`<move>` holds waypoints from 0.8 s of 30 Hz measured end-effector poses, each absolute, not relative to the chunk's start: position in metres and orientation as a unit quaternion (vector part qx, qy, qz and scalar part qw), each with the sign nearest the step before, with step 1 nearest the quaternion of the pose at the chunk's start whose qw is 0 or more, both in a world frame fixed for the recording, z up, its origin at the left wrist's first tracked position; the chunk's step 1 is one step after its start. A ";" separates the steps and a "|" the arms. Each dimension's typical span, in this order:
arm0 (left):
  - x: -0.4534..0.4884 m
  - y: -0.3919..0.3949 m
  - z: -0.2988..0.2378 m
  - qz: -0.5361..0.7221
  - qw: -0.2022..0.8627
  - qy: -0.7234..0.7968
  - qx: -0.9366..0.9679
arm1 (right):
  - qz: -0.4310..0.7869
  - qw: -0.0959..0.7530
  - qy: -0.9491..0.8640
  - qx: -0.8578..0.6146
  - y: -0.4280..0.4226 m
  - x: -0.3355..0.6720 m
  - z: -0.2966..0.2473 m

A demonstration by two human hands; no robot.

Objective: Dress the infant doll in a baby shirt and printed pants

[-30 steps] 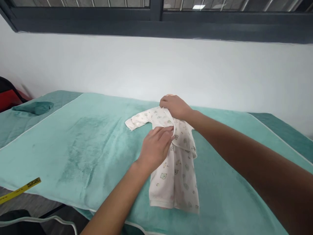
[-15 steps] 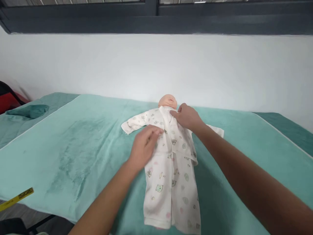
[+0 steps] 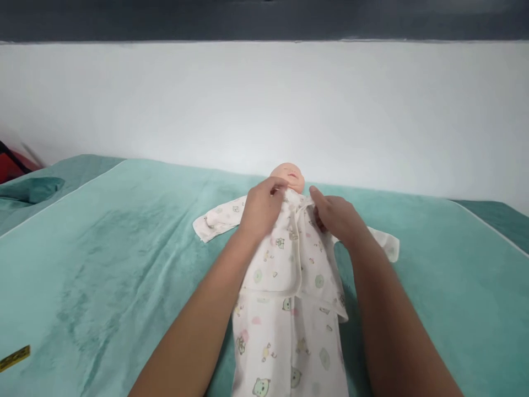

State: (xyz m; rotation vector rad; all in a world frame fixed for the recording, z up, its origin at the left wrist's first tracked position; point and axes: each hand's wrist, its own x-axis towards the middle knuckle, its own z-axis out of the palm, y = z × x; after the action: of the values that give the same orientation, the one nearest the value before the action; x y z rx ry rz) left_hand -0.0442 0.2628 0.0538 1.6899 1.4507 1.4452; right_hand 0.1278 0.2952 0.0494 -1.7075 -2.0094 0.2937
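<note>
A baby doll (image 3: 288,171) lies on its back, wearing a white printed baby shirt (image 3: 275,264) and matching baby trousers (image 3: 264,336). My left hand (image 3: 262,208) is at the shirt's neckline, just below the doll's chin, its fingers closed on the collar. On the other side of the neck, my right hand (image 3: 335,216) pinches the upper corner of the shirt's front flap, its thumb pointing up. The shirt's front edge runs down between both hands. Both sleeves stretch outward, partly hidden behind my hands and forearms.
A green plush cover (image 3: 124,264) spreads under the doll, up to a white wall (image 3: 264,105). Something red and black (image 3: 12,165) stands at the far left. A yellow strip (image 3: 15,357) with dark marks is at the lower left.
My left hand has moved up from the chest to the neckline. My right hand has shifted slightly right and down, with the flap's corner in its fingers. The view has come closer.
</note>
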 end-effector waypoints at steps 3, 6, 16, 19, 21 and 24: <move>-0.046 0.280 0.050 0.486 0.207 0.584 0.617 | 0.157 0.232 -0.724 -0.630 0.293 0.121 0.048; -0.044 0.288 0.046 0.450 0.192 0.587 0.645 | 0.225 0.319 -0.667 -0.635 0.289 0.112 0.048; -0.044 0.288 0.045 0.527 0.225 0.557 0.601 | 0.293 0.481 -0.614 -0.552 0.292 0.087 0.053; -0.044 0.285 0.048 0.542 0.252 0.550 0.583 | 0.330 0.499 -0.594 -0.538 0.293 0.088 0.049; -0.044 0.283 0.051 0.549 0.280 0.537 0.576 | 0.375 0.517 -0.570 -0.517 0.292 0.090 0.045; -0.044 0.281 0.053 0.559 0.323 0.517 0.562 | 0.403 0.540 -0.560 -0.481 0.289 0.091 0.043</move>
State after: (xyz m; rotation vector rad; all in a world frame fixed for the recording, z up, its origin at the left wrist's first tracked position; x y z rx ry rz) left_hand -0.0440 0.2810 0.0529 1.4758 1.3554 1.4665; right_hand 0.0914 0.2888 0.0429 -1.1442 -1.3321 0.9587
